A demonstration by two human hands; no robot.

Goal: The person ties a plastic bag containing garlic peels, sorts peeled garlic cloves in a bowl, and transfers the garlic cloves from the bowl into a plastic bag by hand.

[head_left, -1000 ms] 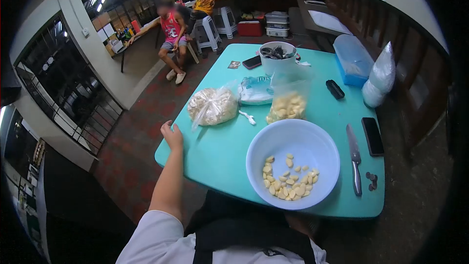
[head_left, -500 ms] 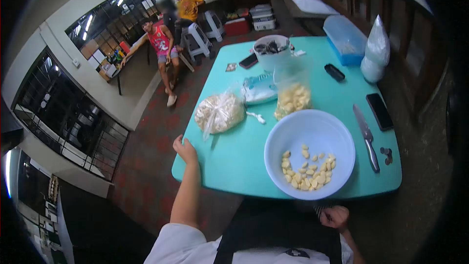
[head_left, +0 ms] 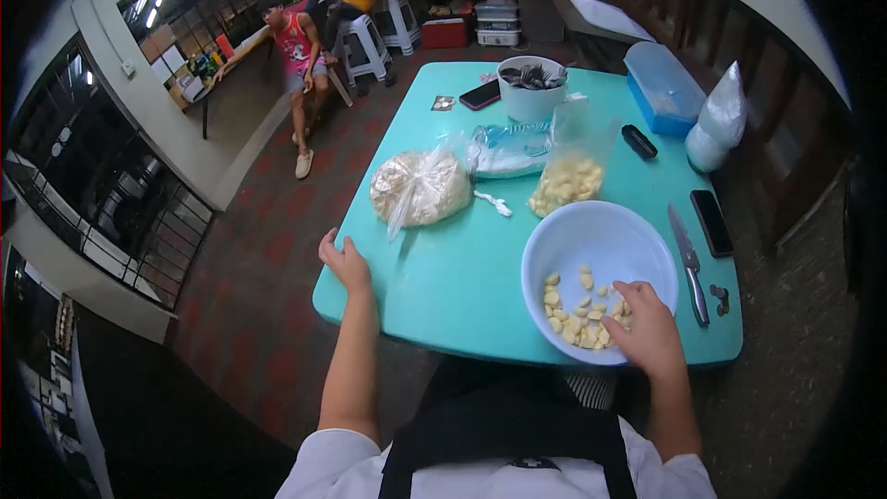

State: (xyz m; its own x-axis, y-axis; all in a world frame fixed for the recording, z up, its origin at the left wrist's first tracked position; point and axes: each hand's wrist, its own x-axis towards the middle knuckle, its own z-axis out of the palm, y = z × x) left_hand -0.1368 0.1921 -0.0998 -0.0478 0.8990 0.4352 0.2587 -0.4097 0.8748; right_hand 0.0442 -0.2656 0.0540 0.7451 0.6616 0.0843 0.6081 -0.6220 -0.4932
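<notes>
My right hand (head_left: 647, 325) reaches over the near right rim of a pale blue plastic bowl (head_left: 601, 236). Its thumb and fingers are apart, just above peeled garlic cloves (head_left: 575, 325) gathered at the bowl's bottom; contact with them is hard to judge. At the table's left edge rests my left hand (head_left: 345, 263), fingers apart, holding nothing. Beyond it sits a knotted clear bag of pale, flaky pieces (head_left: 420, 189). Behind the bowl stands an open clear bag of peeled garlic cloves (head_left: 568, 185).
On the turquoise table (head_left: 443, 291), a knife (head_left: 689, 263), a phone (head_left: 711, 222) and coins (head_left: 720, 299) lie right of the bowl. Farther back are a tub of utensils (head_left: 532, 92), a tissue pack (head_left: 508, 150) and a blue container (head_left: 661, 88). Two people (head_left: 309, 60) sit at far left.
My right hand has risen from below the table edge into the bowl, over the garlic cloves. My left hand stays at the table's left edge. The camera view has shifted slightly.
</notes>
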